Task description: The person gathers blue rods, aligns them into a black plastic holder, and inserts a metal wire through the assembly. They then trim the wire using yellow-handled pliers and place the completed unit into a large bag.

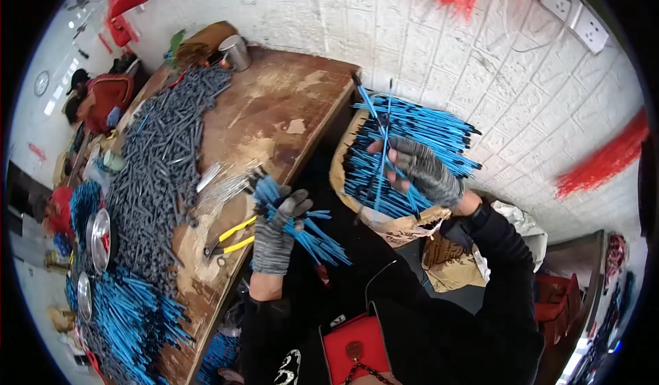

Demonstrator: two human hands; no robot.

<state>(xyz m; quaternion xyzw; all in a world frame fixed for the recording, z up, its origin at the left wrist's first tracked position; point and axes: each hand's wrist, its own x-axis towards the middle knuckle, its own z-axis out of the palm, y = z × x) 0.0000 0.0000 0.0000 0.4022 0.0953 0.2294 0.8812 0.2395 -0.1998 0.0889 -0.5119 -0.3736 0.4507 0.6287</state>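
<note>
The blue rods (302,230) sit as a fanned bundle in the gloved left hand (276,237), whose fingers are closed around it over the table (288,103) edge; loosely gripped, the splayed ends could slide out and drop into the lap. The right hand (424,172) pinches a few rods over the sack (343,179) of blue rods, and could snag neighbours and spill them.

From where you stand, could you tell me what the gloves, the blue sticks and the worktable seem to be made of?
Gloves, seen on the left hand: grey knitted fabric, matte, ribbed cuff. Blue sticks: probably plastic-coated, smooth with a slight sheen; some show black ends. Worktable: wood, brown, worn and blotchy.
</note>
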